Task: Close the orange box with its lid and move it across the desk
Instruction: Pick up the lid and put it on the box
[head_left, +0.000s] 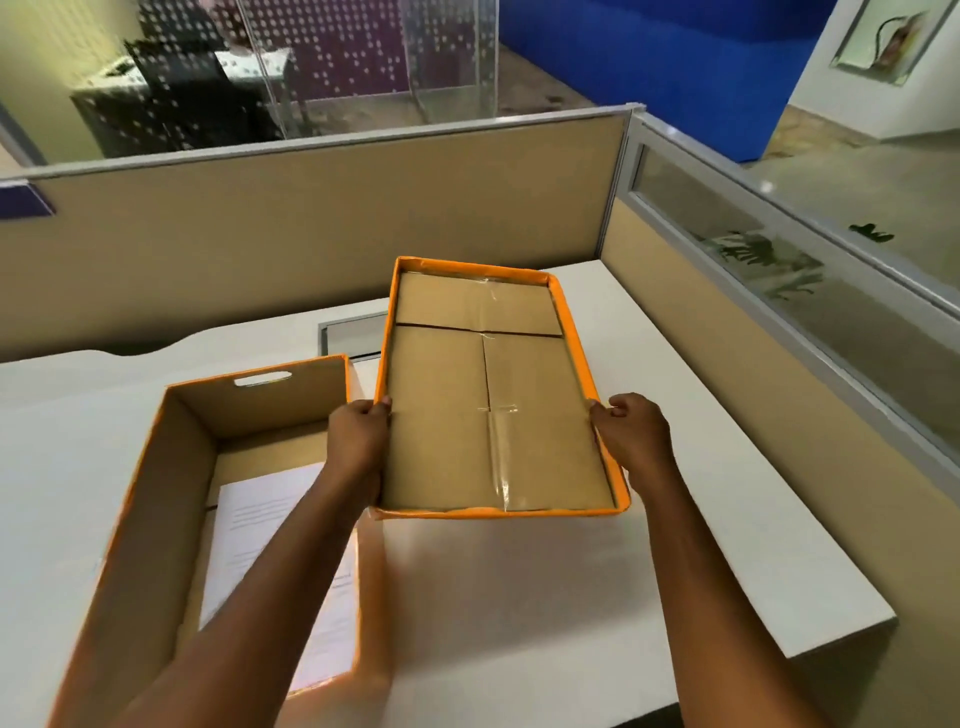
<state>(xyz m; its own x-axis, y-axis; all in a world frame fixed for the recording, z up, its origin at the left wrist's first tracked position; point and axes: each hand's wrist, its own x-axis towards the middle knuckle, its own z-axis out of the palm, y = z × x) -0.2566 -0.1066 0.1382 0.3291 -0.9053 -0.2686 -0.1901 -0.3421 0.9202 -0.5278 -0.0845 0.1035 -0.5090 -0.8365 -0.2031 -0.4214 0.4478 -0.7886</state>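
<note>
The orange box (156, 499) stands open on the left of the white desk, with a handle slot in its far wall and white paper sheets (260, 545) on its floor. Its lid (483, 395), orange-rimmed with a brown taped underside facing me, is held tilted above the desk to the right of the box. My left hand (358, 436) grips the lid's left rim. On the lid's right rim sits my right hand (631, 431), gripping it too. My left forearm crosses over the box's right wall.
The white desk (675, 545) ends at a front-right corner. Tan partition walls (311, 244) close it at the back and the right, with a glass strip on the right one. A grey cable tray cover (350, 335) sits at the back of the desk.
</note>
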